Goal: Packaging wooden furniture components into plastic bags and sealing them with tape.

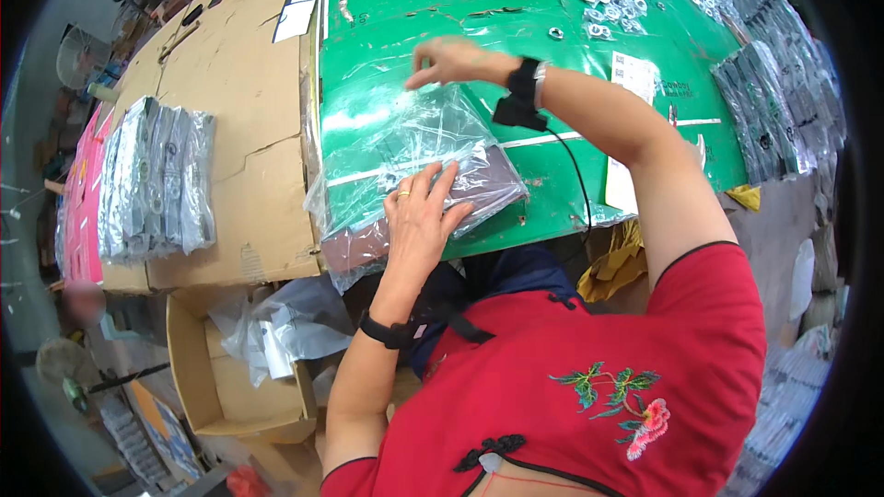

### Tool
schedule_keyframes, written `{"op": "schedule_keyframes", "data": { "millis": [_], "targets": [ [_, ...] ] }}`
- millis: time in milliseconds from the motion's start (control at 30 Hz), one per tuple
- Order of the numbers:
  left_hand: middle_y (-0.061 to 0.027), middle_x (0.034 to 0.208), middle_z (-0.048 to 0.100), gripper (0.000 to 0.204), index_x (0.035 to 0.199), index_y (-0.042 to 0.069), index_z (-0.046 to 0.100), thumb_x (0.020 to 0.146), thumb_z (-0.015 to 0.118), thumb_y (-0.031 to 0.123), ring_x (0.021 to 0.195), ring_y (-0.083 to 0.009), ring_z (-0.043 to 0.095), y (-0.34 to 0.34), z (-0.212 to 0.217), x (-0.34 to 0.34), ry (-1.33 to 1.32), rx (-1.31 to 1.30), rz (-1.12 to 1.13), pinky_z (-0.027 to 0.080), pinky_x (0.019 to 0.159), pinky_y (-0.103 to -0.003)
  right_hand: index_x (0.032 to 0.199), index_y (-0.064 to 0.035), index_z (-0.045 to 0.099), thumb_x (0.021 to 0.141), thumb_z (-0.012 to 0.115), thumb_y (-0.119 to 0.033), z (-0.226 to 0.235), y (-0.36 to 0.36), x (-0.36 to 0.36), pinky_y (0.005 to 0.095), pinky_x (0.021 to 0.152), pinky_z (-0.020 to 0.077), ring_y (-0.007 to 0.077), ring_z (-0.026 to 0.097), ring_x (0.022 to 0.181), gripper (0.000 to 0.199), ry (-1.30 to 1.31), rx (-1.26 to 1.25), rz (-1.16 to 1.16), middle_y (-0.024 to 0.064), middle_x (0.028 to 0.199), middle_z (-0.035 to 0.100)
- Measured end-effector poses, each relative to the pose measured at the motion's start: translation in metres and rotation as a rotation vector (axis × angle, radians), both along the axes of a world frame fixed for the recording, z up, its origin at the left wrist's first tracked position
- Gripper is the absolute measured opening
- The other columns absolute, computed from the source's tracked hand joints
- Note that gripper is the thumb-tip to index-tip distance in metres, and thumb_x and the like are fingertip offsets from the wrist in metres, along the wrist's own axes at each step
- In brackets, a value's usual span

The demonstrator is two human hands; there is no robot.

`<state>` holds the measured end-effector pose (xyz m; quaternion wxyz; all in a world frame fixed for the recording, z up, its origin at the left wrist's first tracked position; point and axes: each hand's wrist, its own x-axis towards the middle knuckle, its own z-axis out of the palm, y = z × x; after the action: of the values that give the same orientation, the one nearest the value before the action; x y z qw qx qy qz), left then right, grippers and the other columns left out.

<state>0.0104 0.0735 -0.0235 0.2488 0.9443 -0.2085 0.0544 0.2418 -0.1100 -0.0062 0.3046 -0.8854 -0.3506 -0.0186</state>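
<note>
The centre and upper right of the frame are filled by a green surface [387, 37], bordered on the left by a cardboard sheet [249, 83]. At the centre, a clear plastic bag [433, 133] is spread, its film fanned toward the upper part of the frame. Wrapped bundles [157, 179] are lined up at left. Inside the bag a brown flat piece [483, 179] is seen along the green's near edge, its long axis slanted from lower left up toward the right. Open green is left above the bag. By the left hand [419, 212], fingers spread apart, the bag is pressed. The right hand [448, 62] is held at the bag's upper end, fingers curled; whether film is pinched cannot be told. A metal ring [555, 33] is seen at upper right.
</note>
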Motion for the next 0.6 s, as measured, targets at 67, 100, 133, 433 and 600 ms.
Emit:
{"op": "schedule_keyframes", "data": {
  "millis": [67, 100, 133, 433, 600],
  "targets": [
    [-0.0066, 0.140, 0.058, 0.060, 0.144, 0.017, 0.058, 0.090, 0.070, 0.040, 0.127, -0.0295, 0.051, 0.000, -0.001, 0.000, -0.009, -0.008, -0.015, 0.036, 0.104, -0.046, 0.092, -0.0036, 0.077, 0.082, 0.076, -0.062, 0.022, -0.031, 0.003, 0.0380, 0.059, 0.0554, 0.0226, 0.072, 0.071, 0.059, 0.506, -0.448, -0.156, 0.0125, 0.085, 0.075],
    [-0.0065, 0.138, 0.059, 0.061, 0.144, 0.016, 0.058, 0.090, 0.070, 0.040, 0.126, -0.0292, 0.052, 0.001, -0.001, 0.000, 0.001, -0.011, -0.015, 0.037, 0.104, -0.046, 0.096, 0.0002, 0.076, 0.082, 0.075, -0.064, 0.018, -0.042, -0.007, 0.0371, 0.057, 0.0556, 0.0220, 0.073, 0.071, 0.066, 0.635, -0.430, -0.168, 0.0146, 0.088, 0.076],
    [-0.0065, 0.136, 0.060, 0.061, 0.144, 0.016, 0.058, 0.090, 0.070, 0.040, 0.125, -0.0289, 0.053, 0.002, -0.001, 0.002, 0.007, -0.012, -0.018, 0.037, 0.104, -0.045, 0.099, 0.0041, 0.075, 0.082, 0.074, -0.067, 0.012, -0.051, -0.019, 0.0361, 0.055, 0.0558, 0.0214, 0.073, 0.071, 0.073, 0.761, -0.407, -0.183, 0.0168, 0.091, 0.076],
    [-0.0104, 0.123, 0.067, 0.056, 0.135, 0.009, 0.059, 0.090, 0.071, 0.041, 0.113, -0.0316, 0.060, 0.002, 0.002, 0.005, 0.019, -0.078, -0.011, 0.040, 0.097, -0.046, 0.095, -0.0033, 0.072, 0.081, 0.084, -0.048, -0.014, -0.034, -0.058, 0.0275, 0.066, 0.0507, 0.0152, 0.067, 0.079, 0.049, 0.808, 0.039, -0.229, 0.0054, 0.085, 0.069],
    [-0.0143, 0.117, 0.069, 0.047, 0.123, 0.007, 0.061, 0.091, 0.071, 0.039, 0.109, -0.0342, 0.062, 0.001, 0.005, 0.004, 0.105, -0.070, 0.019, 0.040, 0.095, -0.047, 0.095, -0.0055, 0.066, 0.094, 0.074, -0.021, 0.009, -0.037, -0.086, 0.0257, 0.072, 0.0480, 0.0105, 0.062, 0.081, 0.018, 0.911, 0.422, -0.062, 0.0003, 0.083, 0.065]
  ]
}}
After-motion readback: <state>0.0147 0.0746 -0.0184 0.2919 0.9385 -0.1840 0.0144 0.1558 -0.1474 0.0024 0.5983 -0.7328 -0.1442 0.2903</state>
